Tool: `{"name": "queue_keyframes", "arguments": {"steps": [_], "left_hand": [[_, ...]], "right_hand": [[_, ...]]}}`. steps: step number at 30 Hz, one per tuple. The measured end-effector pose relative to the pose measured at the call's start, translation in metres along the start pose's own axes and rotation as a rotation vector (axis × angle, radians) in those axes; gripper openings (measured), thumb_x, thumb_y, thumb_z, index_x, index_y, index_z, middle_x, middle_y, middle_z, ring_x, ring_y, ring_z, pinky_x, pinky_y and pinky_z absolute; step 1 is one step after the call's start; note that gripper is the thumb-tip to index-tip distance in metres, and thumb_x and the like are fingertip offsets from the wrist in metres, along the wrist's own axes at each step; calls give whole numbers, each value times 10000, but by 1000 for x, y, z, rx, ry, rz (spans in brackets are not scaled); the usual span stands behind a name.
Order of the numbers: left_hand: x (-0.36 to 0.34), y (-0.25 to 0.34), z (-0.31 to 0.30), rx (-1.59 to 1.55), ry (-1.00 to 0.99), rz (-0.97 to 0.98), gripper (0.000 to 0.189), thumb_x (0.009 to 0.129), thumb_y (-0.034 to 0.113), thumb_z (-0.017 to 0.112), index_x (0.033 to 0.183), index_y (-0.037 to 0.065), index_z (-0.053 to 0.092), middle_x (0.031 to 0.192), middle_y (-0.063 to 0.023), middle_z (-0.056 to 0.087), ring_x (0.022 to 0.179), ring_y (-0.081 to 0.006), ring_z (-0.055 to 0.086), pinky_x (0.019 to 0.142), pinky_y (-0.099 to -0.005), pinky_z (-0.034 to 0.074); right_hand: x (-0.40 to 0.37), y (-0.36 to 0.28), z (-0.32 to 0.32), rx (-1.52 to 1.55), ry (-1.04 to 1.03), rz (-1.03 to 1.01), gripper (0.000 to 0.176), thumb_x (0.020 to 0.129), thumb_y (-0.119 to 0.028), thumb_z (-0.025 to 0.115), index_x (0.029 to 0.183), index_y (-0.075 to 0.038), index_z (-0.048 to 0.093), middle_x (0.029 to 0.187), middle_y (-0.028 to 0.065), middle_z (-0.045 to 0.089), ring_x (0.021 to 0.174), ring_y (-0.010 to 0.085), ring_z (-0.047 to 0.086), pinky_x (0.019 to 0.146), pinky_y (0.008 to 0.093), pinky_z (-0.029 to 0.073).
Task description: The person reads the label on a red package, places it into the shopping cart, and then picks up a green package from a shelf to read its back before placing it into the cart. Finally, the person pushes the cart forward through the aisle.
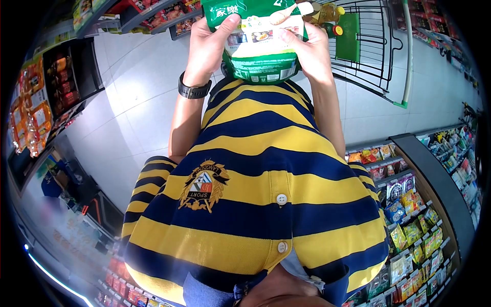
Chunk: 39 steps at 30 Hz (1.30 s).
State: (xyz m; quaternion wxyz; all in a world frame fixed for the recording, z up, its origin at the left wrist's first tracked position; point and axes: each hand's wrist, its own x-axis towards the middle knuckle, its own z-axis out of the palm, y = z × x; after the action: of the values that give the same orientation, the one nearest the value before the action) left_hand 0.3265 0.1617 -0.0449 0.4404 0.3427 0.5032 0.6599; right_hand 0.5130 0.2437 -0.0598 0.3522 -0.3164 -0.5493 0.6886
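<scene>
A green and white food pouch [262,57] with printed text and a pictured wooden spoon is held up in front of my body, at the top of the view. My left hand [205,50], with a black watch [194,87] on the wrist, grips its left side, thumb across the printed face. On the right side, my right hand [314,53] is closed round the edge, its thumb also on the print. The fingers behind the pouch are hidden. Its top edge is cut off by the frame.
A wire shopping cart [391,56] stands at the upper right, with an oil bottle [326,13] near my right hand. Shelves of packets [409,220] line the lower right. More packaged goods [31,110] are at the left, above a pale tiled floor [130,110].
</scene>
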Motion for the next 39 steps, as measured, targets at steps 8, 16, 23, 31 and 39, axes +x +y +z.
{"name": "queue_keyframes", "arguments": {"steps": [8,16,23,31,39], "left_hand": [[1,-2,-2,-86,26,-108,187,879,144,615,1021,25,640,964,-62,673,855,-116,622,763,-256,488],[3,-5,-3,-182,28,-192,190,880,145,610,1025,25,638,991,-66,667,885,-118,617,782,-266,485],[3,-11,-6,-240,28,-247,168,869,136,612,1014,64,656,1001,-31,664,921,-108,578,837,-279,423],[6,-17,-8,-284,11,-286,195,861,155,632,1029,55,650,1004,-43,664,939,-114,587,839,-285,442],[6,-17,-4,-260,28,-282,236,858,171,642,1044,26,637,1016,-61,658,952,-121,592,846,-282,454]], "right_hand": [[0,-4,3,4,12,43,199,814,-52,659,985,47,639,885,56,665,781,71,587,705,226,482],[0,-10,8,-43,41,87,192,808,-58,658,969,45,649,857,57,668,759,74,592,687,222,479],[-1,-13,10,-45,45,114,181,814,-58,653,967,39,654,861,57,671,762,75,595,684,222,480],[-2,-15,9,-81,55,94,183,811,-55,653,971,34,656,857,58,673,756,74,599,685,222,484],[-3,-10,4,-63,70,124,190,809,-57,656,976,34,654,864,60,673,754,75,601,682,224,488]]}}
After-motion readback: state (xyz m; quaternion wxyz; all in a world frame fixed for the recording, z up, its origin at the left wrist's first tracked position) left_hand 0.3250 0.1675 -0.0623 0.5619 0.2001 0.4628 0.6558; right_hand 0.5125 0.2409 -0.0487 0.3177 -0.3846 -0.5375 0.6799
